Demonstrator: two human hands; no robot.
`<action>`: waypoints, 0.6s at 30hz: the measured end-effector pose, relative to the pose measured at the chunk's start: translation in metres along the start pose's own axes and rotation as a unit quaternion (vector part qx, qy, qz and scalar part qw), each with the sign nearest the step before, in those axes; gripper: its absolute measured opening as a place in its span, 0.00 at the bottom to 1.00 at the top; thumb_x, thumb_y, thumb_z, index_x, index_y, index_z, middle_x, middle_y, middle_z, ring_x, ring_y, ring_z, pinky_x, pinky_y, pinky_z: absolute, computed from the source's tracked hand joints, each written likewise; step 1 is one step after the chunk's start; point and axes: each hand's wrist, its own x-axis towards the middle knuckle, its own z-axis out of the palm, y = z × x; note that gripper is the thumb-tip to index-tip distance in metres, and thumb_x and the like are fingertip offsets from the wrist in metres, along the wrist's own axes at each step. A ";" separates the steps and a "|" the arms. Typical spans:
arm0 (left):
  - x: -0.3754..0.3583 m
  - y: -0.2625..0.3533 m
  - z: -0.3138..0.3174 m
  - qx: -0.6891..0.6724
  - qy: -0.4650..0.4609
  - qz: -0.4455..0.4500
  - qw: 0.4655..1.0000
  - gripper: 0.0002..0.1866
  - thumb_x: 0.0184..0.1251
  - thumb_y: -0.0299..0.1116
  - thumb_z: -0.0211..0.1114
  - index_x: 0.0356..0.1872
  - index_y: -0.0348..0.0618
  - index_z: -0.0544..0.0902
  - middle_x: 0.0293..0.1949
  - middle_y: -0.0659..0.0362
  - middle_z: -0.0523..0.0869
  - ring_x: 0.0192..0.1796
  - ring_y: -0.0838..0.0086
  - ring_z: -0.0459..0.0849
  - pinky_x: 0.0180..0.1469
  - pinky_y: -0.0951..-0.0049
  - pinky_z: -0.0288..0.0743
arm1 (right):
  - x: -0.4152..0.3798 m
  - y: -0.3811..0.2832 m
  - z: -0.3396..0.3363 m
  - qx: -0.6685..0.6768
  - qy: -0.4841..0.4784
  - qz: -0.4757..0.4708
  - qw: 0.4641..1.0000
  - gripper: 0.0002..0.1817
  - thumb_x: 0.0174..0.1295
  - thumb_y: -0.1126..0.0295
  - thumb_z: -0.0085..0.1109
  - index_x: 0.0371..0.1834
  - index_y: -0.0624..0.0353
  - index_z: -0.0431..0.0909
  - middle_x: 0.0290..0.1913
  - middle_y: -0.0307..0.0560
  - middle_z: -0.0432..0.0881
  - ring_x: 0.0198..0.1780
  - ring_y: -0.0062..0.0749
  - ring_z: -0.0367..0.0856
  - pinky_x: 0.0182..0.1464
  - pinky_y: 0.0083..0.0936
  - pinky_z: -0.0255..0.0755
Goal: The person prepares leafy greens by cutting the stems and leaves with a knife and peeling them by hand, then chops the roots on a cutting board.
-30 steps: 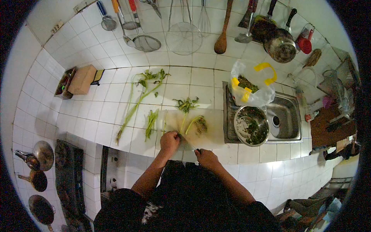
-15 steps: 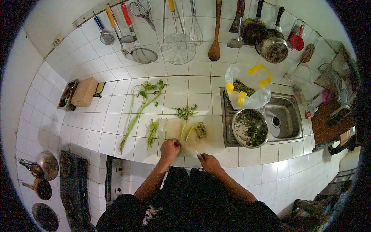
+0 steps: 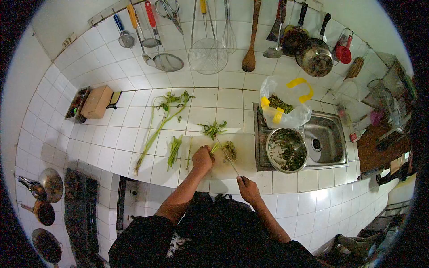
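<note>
My left hand (image 3: 203, 158) is closed around a green vegetable stalk (image 3: 215, 148) over the pale cutting board (image 3: 245, 166). My right hand (image 3: 249, 189) grips a knife (image 3: 232, 162) near the counter's front edge. Its thin blade slants up and left across the board, with its tip near the leafy tops (image 3: 213, 129) at the board's far edge. A small heap of chopped greens (image 3: 229, 151) lies beside the blade. To the left of my left hand are a thin single stem (image 3: 189, 154) and a bunch of cut stalks (image 3: 174, 151).
Long leafy stems (image 3: 156, 127) lie on the tiled counter further left. At right, a steel bowl (image 3: 288, 150) of chopped greens and a plastic bag (image 3: 300, 115) stand by the sink (image 3: 333, 154). Utensils, including a wooden spoon (image 3: 249, 62), hang along the back wall.
My left hand has moved up and slightly right, now around the stalk by the chopped heap. The knife has swung to point further up the board, and my right hand has shifted slightly right.
</note>
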 end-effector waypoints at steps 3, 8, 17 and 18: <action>-0.003 -0.004 -0.014 -0.005 -0.012 -0.033 0.999 0.17 0.51 0.37 0.69 0.42 0.43 0.80 0.37 0.51 0.84 0.42 0.58 0.84 0.46 0.59 0.77 | -0.001 0.005 0.001 -0.012 0.016 -0.005 1.000 0.29 0.70 0.45 0.40 0.39 0.63 0.77 0.32 0.66 0.81 0.40 0.65 0.79 0.43 0.49 0.72; 0.001 -0.020 -0.049 -0.068 0.052 -0.084 0.993 0.19 0.48 0.39 0.73 0.40 0.41 0.82 0.33 0.51 0.86 0.38 0.59 0.85 0.42 0.60 0.79 | -0.005 0.002 -0.001 -0.008 0.007 -0.004 1.000 0.28 0.70 0.46 0.40 0.39 0.63 0.77 0.34 0.66 0.81 0.41 0.65 0.79 0.44 0.49 0.72; -0.036 -0.017 -0.053 0.005 -0.031 -0.091 0.995 0.22 0.48 0.48 0.73 0.37 0.41 0.81 0.34 0.51 0.85 0.39 0.55 0.84 0.42 0.57 0.78 | -0.007 -0.010 -0.006 -0.014 -0.026 0.020 0.999 0.28 0.70 0.46 0.41 0.45 0.62 0.78 0.39 0.65 0.82 0.44 0.64 0.79 0.47 0.47 0.72; -0.043 -0.015 -0.047 0.006 -0.046 -0.089 0.995 0.21 0.49 0.48 0.72 0.36 0.42 0.81 0.34 0.51 0.85 0.39 0.55 0.84 0.42 0.57 0.78 | -0.006 -0.006 -0.004 -0.013 -0.026 0.020 0.999 0.28 0.70 0.46 0.41 0.45 0.62 0.78 0.39 0.65 0.82 0.44 0.64 0.79 0.47 0.47 0.72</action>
